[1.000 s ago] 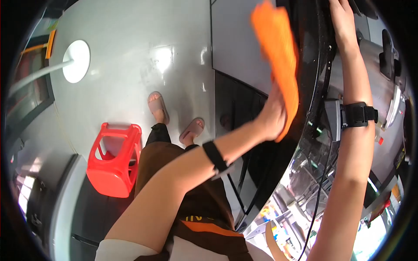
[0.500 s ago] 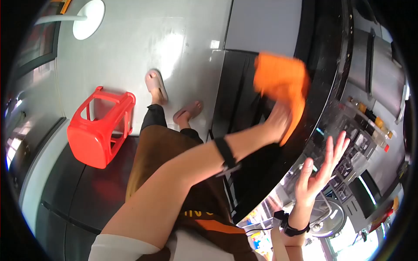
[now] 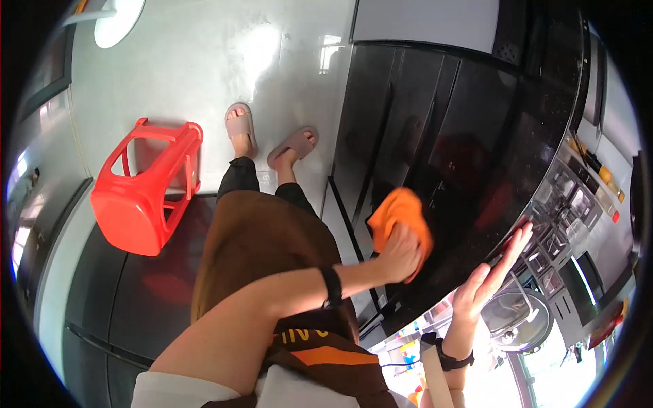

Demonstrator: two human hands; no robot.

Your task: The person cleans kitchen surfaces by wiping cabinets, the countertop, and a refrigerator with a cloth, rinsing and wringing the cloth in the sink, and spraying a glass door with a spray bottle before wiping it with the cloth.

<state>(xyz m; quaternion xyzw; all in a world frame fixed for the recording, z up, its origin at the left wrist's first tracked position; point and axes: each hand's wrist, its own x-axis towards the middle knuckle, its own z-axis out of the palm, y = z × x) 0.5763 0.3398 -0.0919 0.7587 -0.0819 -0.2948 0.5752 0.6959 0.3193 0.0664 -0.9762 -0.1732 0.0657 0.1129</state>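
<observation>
My left hand [image 3: 401, 253] reaches across my body to the right, its fingers wrapped round a bunched orange cloth [image 3: 393, 212]. The cloth is at the glossy black cabinet front [image 3: 469, 149], over its lower part; I cannot tell how firmly it touches. My right hand [image 3: 484, 277] is open, with fingers stretched out and thumb apart, along the edge of the black counter. It holds nothing. Both wrists wear black bands. A brown apron [image 3: 265, 251] covers my front.
A red plastic stool [image 3: 146, 190] is at my left by dark cabinet panels. A white round base [image 3: 117, 24] with a pole stands on the grey floor [image 3: 190, 68]. Beyond the counter edge are a sink [image 3: 513, 319], several clear containers [image 3: 554, 238] and bottles [image 3: 609, 180].
My left hand has brought the orange cloth down and toward me along the black cabinet. My right hand has lowered from the air to the counter edge. The view has shifted slightly.
</observation>
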